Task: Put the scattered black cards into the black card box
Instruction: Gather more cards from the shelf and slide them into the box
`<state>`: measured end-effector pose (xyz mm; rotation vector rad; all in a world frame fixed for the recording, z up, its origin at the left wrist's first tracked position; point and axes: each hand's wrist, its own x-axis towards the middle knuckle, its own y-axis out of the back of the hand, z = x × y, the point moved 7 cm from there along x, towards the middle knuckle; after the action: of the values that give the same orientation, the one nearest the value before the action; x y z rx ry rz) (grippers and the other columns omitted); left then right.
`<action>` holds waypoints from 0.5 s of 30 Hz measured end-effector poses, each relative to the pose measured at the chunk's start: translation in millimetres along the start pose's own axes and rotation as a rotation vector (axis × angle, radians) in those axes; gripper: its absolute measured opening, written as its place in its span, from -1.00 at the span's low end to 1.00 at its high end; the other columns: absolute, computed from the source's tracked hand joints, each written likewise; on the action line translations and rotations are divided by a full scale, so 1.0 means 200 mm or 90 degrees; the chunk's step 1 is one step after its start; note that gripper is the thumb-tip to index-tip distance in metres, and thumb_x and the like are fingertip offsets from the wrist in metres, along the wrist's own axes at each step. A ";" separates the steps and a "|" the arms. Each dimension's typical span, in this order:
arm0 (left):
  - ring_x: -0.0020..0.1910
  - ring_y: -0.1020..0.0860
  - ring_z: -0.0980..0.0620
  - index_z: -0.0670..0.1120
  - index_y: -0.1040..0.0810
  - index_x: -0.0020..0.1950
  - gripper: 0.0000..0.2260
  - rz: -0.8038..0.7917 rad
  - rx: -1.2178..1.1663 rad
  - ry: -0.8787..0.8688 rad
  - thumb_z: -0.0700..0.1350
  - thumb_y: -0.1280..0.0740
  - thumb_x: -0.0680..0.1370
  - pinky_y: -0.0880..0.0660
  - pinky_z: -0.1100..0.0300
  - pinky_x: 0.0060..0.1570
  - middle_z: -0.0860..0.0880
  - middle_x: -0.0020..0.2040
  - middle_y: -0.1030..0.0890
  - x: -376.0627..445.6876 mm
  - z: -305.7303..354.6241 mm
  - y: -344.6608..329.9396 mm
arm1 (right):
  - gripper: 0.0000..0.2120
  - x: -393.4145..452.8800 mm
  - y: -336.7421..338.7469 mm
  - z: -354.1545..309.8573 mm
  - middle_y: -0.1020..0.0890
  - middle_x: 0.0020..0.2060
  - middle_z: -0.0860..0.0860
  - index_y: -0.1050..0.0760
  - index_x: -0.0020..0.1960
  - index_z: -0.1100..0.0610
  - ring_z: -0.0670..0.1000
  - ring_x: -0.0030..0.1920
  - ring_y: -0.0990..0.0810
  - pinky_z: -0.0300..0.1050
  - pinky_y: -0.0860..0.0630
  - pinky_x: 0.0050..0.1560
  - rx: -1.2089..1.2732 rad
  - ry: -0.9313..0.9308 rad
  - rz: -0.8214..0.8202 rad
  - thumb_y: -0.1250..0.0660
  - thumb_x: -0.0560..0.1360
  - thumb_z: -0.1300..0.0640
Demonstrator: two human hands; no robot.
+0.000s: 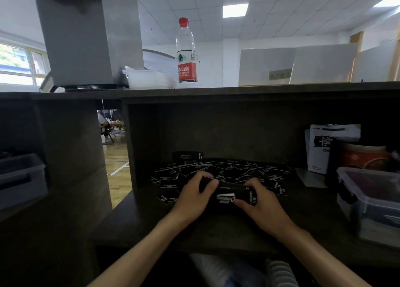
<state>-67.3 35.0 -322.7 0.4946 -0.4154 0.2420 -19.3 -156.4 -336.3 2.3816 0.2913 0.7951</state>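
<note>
Several black cards point(236, 170) with white print lie scattered on the dark desk point(216, 228), inside the recess under the shelf. Both hands hold the black card box point(233, 194) just in front of the pile. My left hand point(194, 198) grips its left end, fingers curled over the top. My right hand point(259, 202) grips the right end, with the thumb on the printed front. A few loose cards point(167, 197) lie to the left of my left hand. One card or lid point(187, 157) stands upright at the back of the pile.
A lidded clear plastic container point(368, 202) stands at the right, with a round tin point(365, 157) and a white packet point(320, 148) behind it. On the shelf above stand a water bottle point(186, 53) and a grey machine point(86, 35). A grey bin point(19, 178) sits at the left.
</note>
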 end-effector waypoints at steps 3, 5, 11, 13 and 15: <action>0.05 -0.51 0.37 0.31 -0.38 0.13 -0.67 0.063 0.161 -0.085 -0.02 -0.42 0.51 -0.45 0.48 -0.07 0.26 0.04 -0.54 -0.05 0.03 0.17 | -0.78 0.04 -0.16 -0.15 -0.57 -0.14 -0.18 -0.42 -0.08 -0.17 -0.23 -0.11 -0.55 -0.24 -0.52 -0.13 -0.015 0.020 -0.022 -0.47 0.46 -0.03; 0.14 -0.47 0.31 0.28 -0.36 0.27 -0.58 0.086 0.257 -0.106 -0.04 -0.42 0.51 -0.42 0.38 0.11 0.25 0.16 -0.48 -0.08 0.01 0.32 | -0.83 0.08 -0.28 -0.26 -0.54 -0.11 -0.17 -0.43 -0.07 -0.12 -0.20 -0.09 -0.53 -0.13 -0.54 -0.04 -0.019 0.047 -0.032 -0.44 0.49 -0.01; 0.01 -0.46 0.22 0.13 -0.55 0.12 -0.76 0.052 0.378 -0.018 0.00 -0.46 0.48 -0.41 0.39 0.05 0.13 0.05 -0.38 -0.24 -0.21 0.59 | -0.90 0.12 -0.67 -0.53 -0.50 -0.05 -0.07 -0.45 -0.01 -0.01 -0.07 -0.02 -0.51 -0.01 -0.52 0.05 0.007 0.100 -0.130 -0.35 0.56 0.00; 0.00 -0.48 0.21 0.16 -0.55 0.05 -0.83 0.062 0.355 -0.009 -0.05 -0.43 0.51 -0.45 0.31 0.06 0.11 0.01 -0.42 -0.28 -0.25 0.63 | -0.87 0.11 -0.73 -0.55 -0.52 -0.02 -0.09 -0.46 0.05 -0.05 -0.10 0.01 -0.51 -0.06 -0.51 0.06 0.035 0.112 -0.159 -0.32 0.57 -0.07; 0.00 -0.50 0.21 0.14 -0.57 0.05 -0.81 0.092 0.328 -0.026 -0.12 -0.43 0.52 -0.39 0.41 0.04 0.08 -0.01 -0.46 -0.29 -0.27 0.64 | -0.82 0.12 -0.68 -0.53 -0.58 -0.03 -0.12 -0.49 0.07 -0.06 -0.13 -0.01 -0.55 -0.12 -0.52 0.04 0.121 0.091 -0.135 -0.27 0.58 -0.14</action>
<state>-143.2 164.8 -339.7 0.9771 -0.4284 0.4842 -66.4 11.4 -339.7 2.4185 0.6933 0.8716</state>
